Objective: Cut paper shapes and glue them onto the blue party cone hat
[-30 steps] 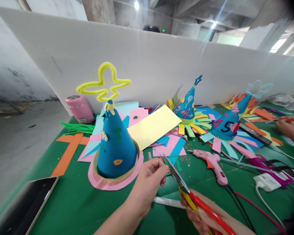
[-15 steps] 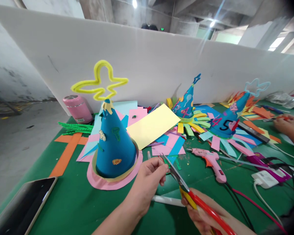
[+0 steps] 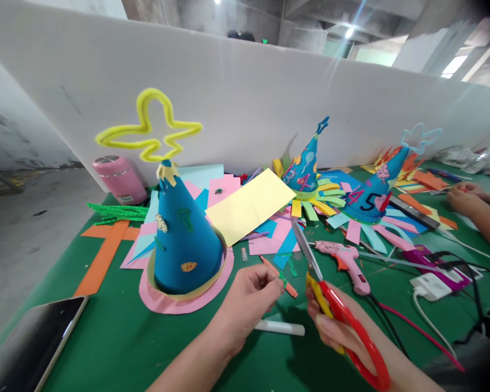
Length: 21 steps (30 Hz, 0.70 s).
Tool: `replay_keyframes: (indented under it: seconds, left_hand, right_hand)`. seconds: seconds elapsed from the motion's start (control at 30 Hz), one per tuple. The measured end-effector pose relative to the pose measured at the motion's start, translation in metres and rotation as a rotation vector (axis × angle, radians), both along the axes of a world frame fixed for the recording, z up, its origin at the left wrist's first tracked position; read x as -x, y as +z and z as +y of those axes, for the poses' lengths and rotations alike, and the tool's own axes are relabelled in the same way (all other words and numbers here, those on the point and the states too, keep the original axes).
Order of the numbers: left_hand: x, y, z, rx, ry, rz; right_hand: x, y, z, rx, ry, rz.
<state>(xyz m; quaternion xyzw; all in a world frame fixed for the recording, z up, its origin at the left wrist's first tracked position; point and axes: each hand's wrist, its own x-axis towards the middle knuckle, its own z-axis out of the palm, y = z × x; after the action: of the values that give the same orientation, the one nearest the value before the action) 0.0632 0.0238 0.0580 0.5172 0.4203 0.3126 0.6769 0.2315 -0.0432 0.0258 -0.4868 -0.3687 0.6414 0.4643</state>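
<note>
My left hand is closed in a pinch above the table, with a small green piece just showing at its fingertips. In my right hand are scissors with red and yellow handles, their blades together and pointing away from me, apart from the left hand. Left of my hands stands a blue cone hat with a pink brim, small stickers and a yellow pipe-cleaner shape on its tip. An orange pen and a white stick lie by my left hand.
A pink glue gun lies at right, near cables and a purple power strip. Two decorated cone hats stand behind among paper pieces. A phone and pink flask are at left. Another person's hands work at far right.
The scissors have drawn away to the right from my left fingertips, and their blades have come together. My left hand stays pinched at nearly the same spot. The view has shifted slightly.
</note>
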Motion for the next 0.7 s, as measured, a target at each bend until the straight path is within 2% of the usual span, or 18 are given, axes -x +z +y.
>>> replay_keyframes:
  seconds: [0.07, 0.13, 0.23, 0.33, 0.43, 0.6, 0.7]
  left_hand:
    - [-0.001, 0.000, -0.001, -0.018, -0.023, 0.037]
    - [-0.002, -0.001, -0.002, -0.026, -0.059, 0.067]
    - [-0.003, -0.004, -0.003, -0.034, -0.144, 0.102]
    - [-0.004, -0.006, -0.004, -0.053, -0.182, 0.122]
    - [-0.004, -0.005, -0.003, -0.048, -0.145, 0.100]
    - [-0.004, -0.006, -0.001, -0.006, 0.008, -0.014]
    - [-0.004, -0.009, -0.002, 0.052, 0.083, -0.109]
  right_hand:
    - [0.004, 0.006, 0.008, -0.051, -0.103, -0.096]
    - [0.008, 0.013, 0.015, -0.086, -0.130, -0.125]
    - [0.015, 0.020, 0.025, -0.173, -0.089, -0.117]
    - [0.019, 0.021, 0.032, -0.158, -0.063, -0.078]
    - [0.020, 0.020, 0.034, -0.133, -0.126, -0.069]
    - [0.024, 0.023, 0.035, -0.174, -0.197, -0.062]
    - [0.029, 0.023, 0.036, -0.212, -0.300, -0.055]
